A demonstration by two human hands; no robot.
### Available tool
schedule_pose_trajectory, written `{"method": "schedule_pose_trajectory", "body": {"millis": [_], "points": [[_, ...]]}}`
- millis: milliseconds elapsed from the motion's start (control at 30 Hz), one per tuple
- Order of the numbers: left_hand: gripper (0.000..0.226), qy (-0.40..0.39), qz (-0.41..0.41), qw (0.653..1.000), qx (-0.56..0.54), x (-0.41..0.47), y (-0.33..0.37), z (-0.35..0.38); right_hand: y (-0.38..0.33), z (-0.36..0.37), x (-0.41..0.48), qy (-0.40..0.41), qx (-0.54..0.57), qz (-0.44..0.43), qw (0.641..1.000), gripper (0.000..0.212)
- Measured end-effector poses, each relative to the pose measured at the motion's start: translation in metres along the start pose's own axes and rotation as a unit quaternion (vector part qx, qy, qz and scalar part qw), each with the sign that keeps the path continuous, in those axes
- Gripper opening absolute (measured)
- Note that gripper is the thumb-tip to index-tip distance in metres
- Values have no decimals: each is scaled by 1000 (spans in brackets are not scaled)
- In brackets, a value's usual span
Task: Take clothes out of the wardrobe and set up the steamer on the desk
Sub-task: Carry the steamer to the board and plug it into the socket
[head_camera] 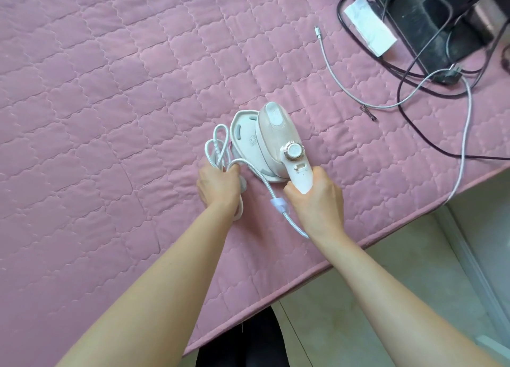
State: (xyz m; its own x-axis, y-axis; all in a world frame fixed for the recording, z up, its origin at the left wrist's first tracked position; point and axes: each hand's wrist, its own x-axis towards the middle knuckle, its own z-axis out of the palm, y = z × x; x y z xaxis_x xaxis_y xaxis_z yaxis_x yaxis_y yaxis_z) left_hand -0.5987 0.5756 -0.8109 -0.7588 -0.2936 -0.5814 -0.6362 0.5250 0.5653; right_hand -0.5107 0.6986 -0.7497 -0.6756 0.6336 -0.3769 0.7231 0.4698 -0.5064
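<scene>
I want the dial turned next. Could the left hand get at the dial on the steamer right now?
Probably, but not freely: the dial faces up uncovered, above where the right hand grips the steamer handle, yet the left hand is holding the coiled cord.

Bare forearms outstretched, left hand (219, 186) and right hand (317, 198) in curled grips.
</scene>
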Motion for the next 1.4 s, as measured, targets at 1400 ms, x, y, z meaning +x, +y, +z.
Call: {"method": "schedule_pose_trajectory", "body": {"millis": [1400], "points": [[16, -18, -131, 973, -189, -50, 1, -74, -29, -57, -38, 6, 49, -18, 999, 22]]}}
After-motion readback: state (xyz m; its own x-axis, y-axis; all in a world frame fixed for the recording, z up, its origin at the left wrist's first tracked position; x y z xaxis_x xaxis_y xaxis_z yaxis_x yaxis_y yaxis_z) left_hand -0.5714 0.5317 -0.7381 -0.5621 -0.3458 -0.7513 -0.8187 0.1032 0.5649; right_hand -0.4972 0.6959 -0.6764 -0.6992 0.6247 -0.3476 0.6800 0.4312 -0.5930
